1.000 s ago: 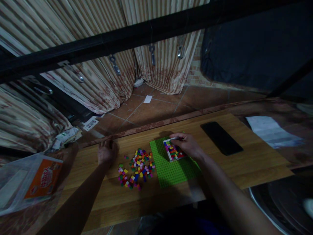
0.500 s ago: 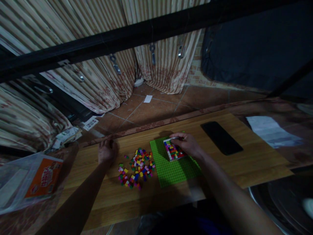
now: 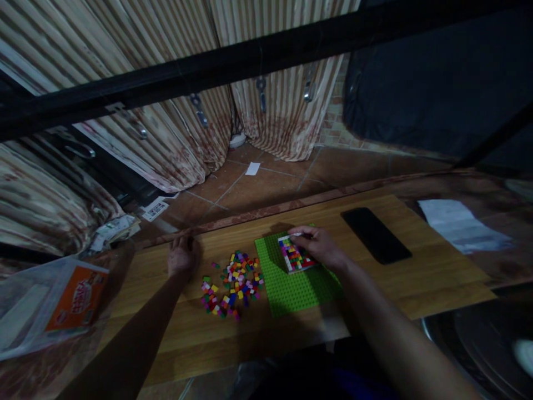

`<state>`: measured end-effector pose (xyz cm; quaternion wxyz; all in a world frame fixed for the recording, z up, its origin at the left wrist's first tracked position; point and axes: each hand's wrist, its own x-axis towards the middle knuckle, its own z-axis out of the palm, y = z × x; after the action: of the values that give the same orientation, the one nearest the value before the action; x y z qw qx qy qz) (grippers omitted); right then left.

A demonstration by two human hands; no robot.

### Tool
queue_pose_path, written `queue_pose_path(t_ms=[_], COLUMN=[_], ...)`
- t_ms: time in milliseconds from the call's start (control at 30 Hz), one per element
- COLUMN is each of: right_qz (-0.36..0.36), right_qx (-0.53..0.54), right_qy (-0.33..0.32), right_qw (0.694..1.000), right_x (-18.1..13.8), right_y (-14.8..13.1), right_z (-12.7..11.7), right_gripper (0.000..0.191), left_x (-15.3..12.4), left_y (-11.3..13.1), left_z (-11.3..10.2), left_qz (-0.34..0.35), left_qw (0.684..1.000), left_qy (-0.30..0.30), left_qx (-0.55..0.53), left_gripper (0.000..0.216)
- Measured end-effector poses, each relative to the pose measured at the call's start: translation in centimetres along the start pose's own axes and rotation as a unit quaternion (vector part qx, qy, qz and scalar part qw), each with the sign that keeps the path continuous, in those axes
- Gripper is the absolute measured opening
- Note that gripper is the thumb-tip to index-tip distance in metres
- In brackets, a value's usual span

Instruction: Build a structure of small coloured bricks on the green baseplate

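My right hand (image 3: 318, 244) is over the right part of a white-edged block panel (image 3: 291, 255) filled with small multicoloured bricks. Its thumb and fingers come together at the panel's far edge, and whatever is between them is too small or hidden to tell. Under the panel lies a green studded baseplate (image 3: 291, 297). My left hand (image 3: 182, 256) rests on the wooden table, left of a loose pile of small coloured bricks (image 3: 239, 278). Its fingers are curled down, with their inner side hidden, and it does not touch the pile.
A black phone (image 3: 376, 234) lies on the wooden table (image 3: 233, 347) at the right. Beyond it is a white paper sheet (image 3: 462, 225). A clear plastic box (image 3: 29, 311) with an orange label stands at the left. A dark horizontal bar (image 3: 250, 55) crosses in front of striped curtains.
Both hands and the bricks stay in nearly the same places. The view has shifted very slightly.
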<state>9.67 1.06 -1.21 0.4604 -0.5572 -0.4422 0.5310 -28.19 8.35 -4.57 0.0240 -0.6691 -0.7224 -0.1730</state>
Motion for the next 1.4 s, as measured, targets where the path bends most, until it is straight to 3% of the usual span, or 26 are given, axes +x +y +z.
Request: queue_pose_path(t_ms=[467,667,767,867,967,1067,1233,1400], right_qz=[-0.008,-0.032,-0.134,-0.283,-0.327,-0.295,-0.187,-0.164], right_qx=[-0.023,-0.102,-0.186,-0.250,-0.266,-0.318,-0.428,-0.486], right_qy=[0.021,0.024,0.098,0.163,0.081,-0.034,-0.075,-0.083], right_qw=[0.999,0.994,0.968,0.912,0.903,0.900,0.881,0.855], right_x=[0.4,0.4,-0.6,-2.5,-4.8,-6.2,-6.0,-5.0], right_y=[0.8,1.4,0.1,-2.0,-3.2,-2.4,0.4,1.6], right_z=[0.6,0.2,0.4,2.0,5.2,8.9,13.0,14.4], right_gripper=[0.034,0.037,0.034,0.024,0.015,0.015,0.016,0.021], left_x=[-0.1,0.0,0.0,-0.1,-0.1,-0.1,-0.2,-0.2], left_y=[-0.1,-0.3,-0.4,-0.6,-0.8,-0.8,-0.6,-0.6], left_z=[0.3,0.4,0.6,0.9,1.1,1.2,1.0,0.9], left_qz=[-0.002,0.012,0.012,0.006,0.009,0.020,0.024,0.033], left_qw=[1.000,1.000,1.000,1.000,1.000,0.999,0.999,0.999], left_qy=[0.004,0.006,0.015,0.017,0.022,0.028,0.035,0.034], left_qx=[0.006,0.003,-0.001,-0.003,0.003,0.009,-0.002,-0.011], left_gripper=[0.043,0.041,0.039,0.036,0.034,0.034,0.034,0.035])
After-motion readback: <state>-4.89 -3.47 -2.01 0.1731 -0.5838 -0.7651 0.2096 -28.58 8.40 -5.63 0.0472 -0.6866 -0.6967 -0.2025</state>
